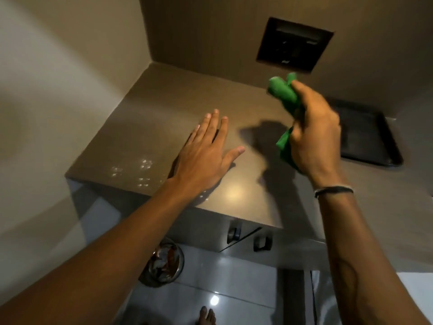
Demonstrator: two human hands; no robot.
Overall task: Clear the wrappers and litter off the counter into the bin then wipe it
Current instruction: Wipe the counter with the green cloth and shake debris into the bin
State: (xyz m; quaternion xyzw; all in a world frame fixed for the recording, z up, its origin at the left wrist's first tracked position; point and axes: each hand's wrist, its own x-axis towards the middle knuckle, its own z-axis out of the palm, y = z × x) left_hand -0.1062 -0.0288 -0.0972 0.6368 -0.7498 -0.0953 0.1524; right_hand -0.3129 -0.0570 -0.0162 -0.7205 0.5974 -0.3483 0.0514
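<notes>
**Two hands over a bare brown counter, one gripping the cloth**

Two of my hands are reaching out over the counter (150,109), and I am taking the scene from its left edge. Down on the floor at the lower left, the round metal bin (164,263) is standing just in front of the cabinet, with crumpled wrappers (167,255) lying inside it. Above it, near the counter's front left corner, small bright droplets or specks (140,168) are glinting on the surface; I cannot tell which they are.

My left hand (206,156) is spreading flat with fingers splayed and gripping nothing, hovering low over or resting on the counter; I cannot tell whether it is touching. Its shadow is sitting close beneath it.

Further right, my right hand (311,137) is clenching around a bunched green cloth (282,92), holding it up off the counter. One end of the cloth is sticking out above my fist and another is hanging below it. A thin bracelet (334,190) is circling that wrist.

On the back wall above the cloth, a dark recessed panel (294,44) is showing. At the far right, a black tray (367,134) is lying flat on the counter against the wall.
</notes>
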